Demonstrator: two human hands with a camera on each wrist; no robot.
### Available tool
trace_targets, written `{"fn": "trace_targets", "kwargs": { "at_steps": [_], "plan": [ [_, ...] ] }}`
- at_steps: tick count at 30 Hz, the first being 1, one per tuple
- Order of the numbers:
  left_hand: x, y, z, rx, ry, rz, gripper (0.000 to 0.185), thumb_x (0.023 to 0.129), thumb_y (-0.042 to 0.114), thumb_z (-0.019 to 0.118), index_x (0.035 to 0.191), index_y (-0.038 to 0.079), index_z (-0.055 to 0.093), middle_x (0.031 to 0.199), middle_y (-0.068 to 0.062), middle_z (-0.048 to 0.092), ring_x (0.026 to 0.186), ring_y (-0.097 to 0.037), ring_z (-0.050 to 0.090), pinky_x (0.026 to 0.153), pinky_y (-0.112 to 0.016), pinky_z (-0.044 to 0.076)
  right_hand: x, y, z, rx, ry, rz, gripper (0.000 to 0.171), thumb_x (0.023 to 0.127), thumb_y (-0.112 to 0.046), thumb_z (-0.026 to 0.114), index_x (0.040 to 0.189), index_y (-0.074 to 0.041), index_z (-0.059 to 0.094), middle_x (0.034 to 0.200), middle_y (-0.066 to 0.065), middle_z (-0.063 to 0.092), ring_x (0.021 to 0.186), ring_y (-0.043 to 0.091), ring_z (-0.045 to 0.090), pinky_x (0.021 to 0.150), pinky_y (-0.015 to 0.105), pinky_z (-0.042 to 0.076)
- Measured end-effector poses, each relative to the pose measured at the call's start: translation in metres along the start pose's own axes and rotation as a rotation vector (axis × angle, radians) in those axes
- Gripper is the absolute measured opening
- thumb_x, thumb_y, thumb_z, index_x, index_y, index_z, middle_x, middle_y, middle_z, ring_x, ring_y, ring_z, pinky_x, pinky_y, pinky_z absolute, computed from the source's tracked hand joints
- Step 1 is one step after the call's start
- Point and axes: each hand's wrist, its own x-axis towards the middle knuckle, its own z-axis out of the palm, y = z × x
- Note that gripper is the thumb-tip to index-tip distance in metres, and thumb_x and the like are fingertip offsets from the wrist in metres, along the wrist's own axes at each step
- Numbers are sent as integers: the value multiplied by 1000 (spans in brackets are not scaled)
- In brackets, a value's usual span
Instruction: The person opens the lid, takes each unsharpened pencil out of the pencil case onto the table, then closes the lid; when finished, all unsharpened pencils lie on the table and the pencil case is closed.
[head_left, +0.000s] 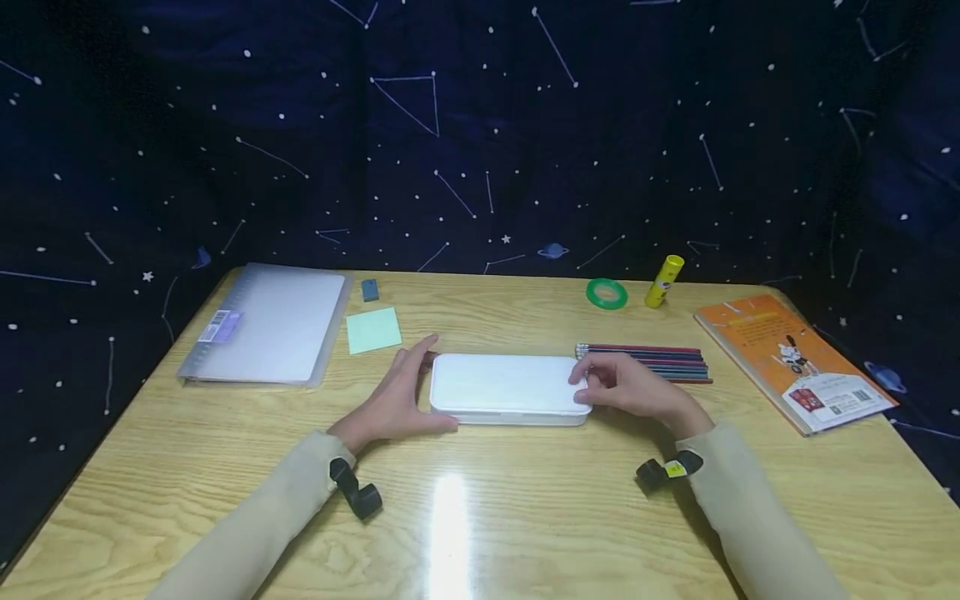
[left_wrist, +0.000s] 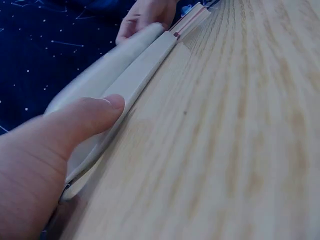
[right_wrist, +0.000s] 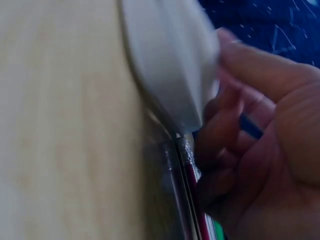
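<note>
A white pencil case (head_left: pixel 510 383) lies lengthwise on the table in the head view. My left hand (head_left: pixel 401 400) holds its left end, the thumb along the front side and the fingers towards the back, partly hidden. The left wrist view shows that thumb (left_wrist: pixel 90 117) against the side of the case (left_wrist: pixel 135 75), below the lid. At the right end, my right hand (head_left: pixel 626 387) pinches the lid's edge between thumb and fingers. Up close in the right wrist view, the case (right_wrist: pixel 170 55) is blurred, with pencils (right_wrist: pixel 187 185) just beyond its end.
Several pencils (head_left: pixel 667 364) lie in a row behind the right hand. An orange book (head_left: pixel 780 350) is at the right; a glue stick (head_left: pixel 663 282) and green tape roll (head_left: pixel 607 293) stand farther back. To the left are a clear binder (head_left: pixel 270 325), sticky notes (head_left: pixel 373 330) and an eraser (head_left: pixel 370 290).
</note>
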Motion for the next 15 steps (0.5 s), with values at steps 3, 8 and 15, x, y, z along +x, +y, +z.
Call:
{"fn": "trace_targets", "kwargs": {
  "at_steps": [3,8,15],
  "plan": [
    [-1,-2,-1,19,9,29,110,62,45,87,149,9,31,133,-5,52,106,-18,39,93,-37,41,-2,-4,5,-92,13,-17,18,86,-21,73,92,-9,61,69,0,47,65,14,46,58,23,36],
    [0,-3,-2,-14,12,6,80,78,38,79,144,11,43,129,-5,56,101,-17,38,89,-34,39,-3,-10,9,-158,45,0,18,84,-20,74,85,-11,58,68,-2,48,63,12,45,56,22,36],
    [0,0,-3,-50,28,4,73,78,34,79,139,11,49,125,-6,58,102,-18,39,88,-35,39,-3,-10,12,-160,61,-22,19,84,-19,75,88,-11,59,69,-2,47,64,12,45,56,22,36]
  ]
}}
